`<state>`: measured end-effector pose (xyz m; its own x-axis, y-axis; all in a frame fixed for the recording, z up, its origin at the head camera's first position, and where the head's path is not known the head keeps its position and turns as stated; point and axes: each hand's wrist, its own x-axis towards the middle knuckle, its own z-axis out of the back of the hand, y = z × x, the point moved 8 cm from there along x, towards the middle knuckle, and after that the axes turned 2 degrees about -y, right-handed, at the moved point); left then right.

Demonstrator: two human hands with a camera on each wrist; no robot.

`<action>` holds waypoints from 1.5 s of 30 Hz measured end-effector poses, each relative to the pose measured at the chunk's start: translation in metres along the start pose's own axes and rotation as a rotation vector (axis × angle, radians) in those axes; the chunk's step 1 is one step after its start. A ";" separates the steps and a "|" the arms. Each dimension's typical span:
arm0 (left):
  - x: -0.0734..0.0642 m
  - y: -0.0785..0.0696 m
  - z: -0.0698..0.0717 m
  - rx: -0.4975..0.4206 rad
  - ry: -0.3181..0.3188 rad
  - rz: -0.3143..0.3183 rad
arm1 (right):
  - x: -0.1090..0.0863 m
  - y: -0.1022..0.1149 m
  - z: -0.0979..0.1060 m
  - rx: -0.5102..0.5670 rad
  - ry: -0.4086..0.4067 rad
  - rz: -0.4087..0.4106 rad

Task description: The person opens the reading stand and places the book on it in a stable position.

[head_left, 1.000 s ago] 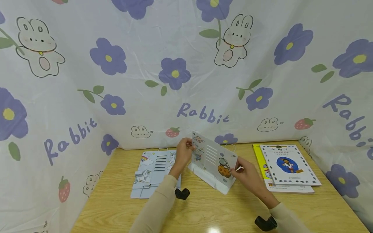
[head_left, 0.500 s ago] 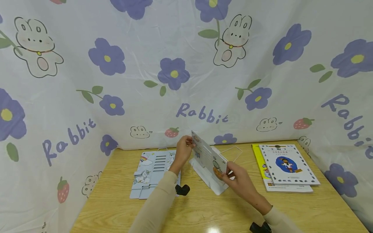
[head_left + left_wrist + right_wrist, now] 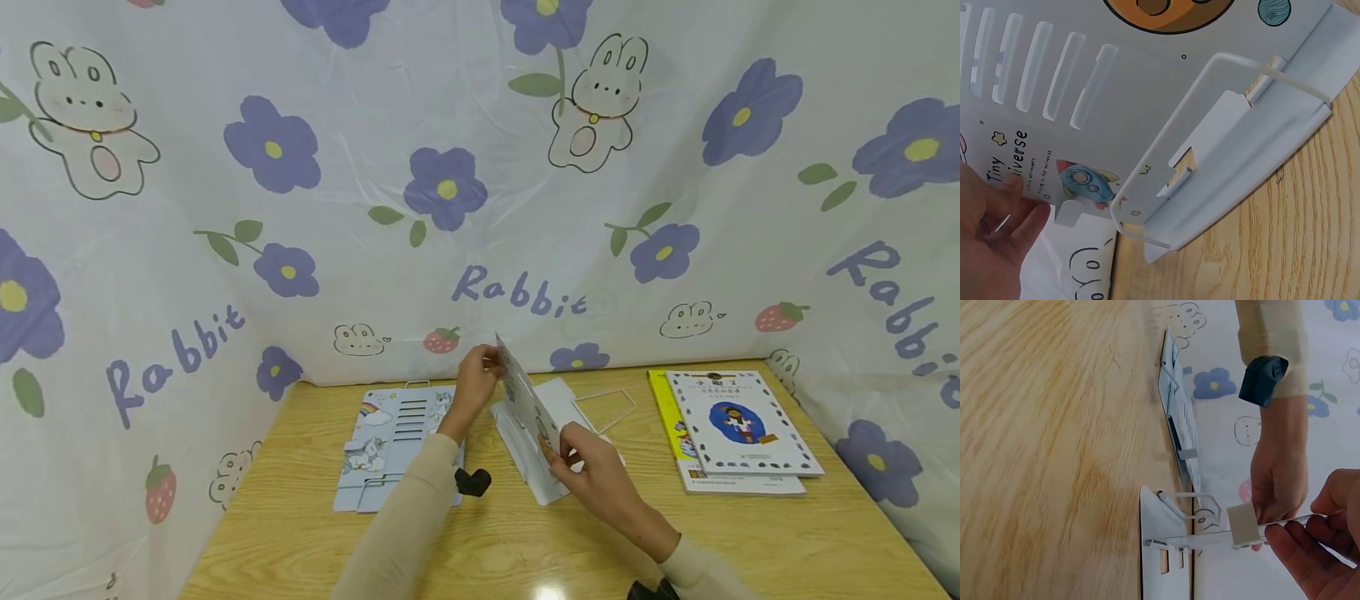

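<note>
A metal book stand (image 3: 517,392) printed with planets and a rocket stands in the middle, its panel raised and turned nearly edge-on in the head view. My left hand (image 3: 474,387) pinches the panel's left edge beside the "Tiny Universe" lettering. At the opposite edge, my right hand (image 3: 596,475) grips the panel between thumb and fingers. In the left wrist view, a white wire page holder (image 3: 1166,134) spans the stand's lower front. The white base (image 3: 551,490) spreads out under the panel. Behind it, a wire support (image 3: 618,408) sticks out to the right.
Left of the hands, a second stand (image 3: 378,450) with unicorns and a rainbow lies folded on the wooden table (image 3: 570,550), partly behind the left forearm. Books (image 3: 780,433) are stacked at the right, a white one over a yellow one. A rabbit-print cloth (image 3: 517,233) hangs behind.
The printed panel has swung round from facing the camera to nearly edge-on. My right hand has moved left and slightly down with its edge; the rear wire support shows more. My left hand stays put.
</note>
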<state>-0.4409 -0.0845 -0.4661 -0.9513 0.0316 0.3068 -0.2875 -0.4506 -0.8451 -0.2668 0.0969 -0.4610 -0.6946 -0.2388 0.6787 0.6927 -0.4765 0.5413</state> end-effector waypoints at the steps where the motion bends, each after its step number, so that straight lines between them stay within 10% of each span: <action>1: 0.001 -0.001 -0.001 0.002 0.005 -0.003 | 0.000 0.001 -0.001 0.001 -0.002 0.006; 27: 0.009 -0.007 -0.007 -0.033 0.054 -0.013 | 0.015 0.010 -0.032 -0.031 -0.005 0.051; 45: -0.033 -0.005 0.009 -0.096 0.067 -0.019 | 0.022 0.009 -0.042 -0.050 0.006 0.012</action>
<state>-0.4074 -0.0909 -0.4678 -0.9501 0.1004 0.2954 -0.3114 -0.3622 -0.8785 -0.2844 0.0514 -0.4620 -0.6876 -0.2495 0.6818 0.6903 -0.5156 0.5076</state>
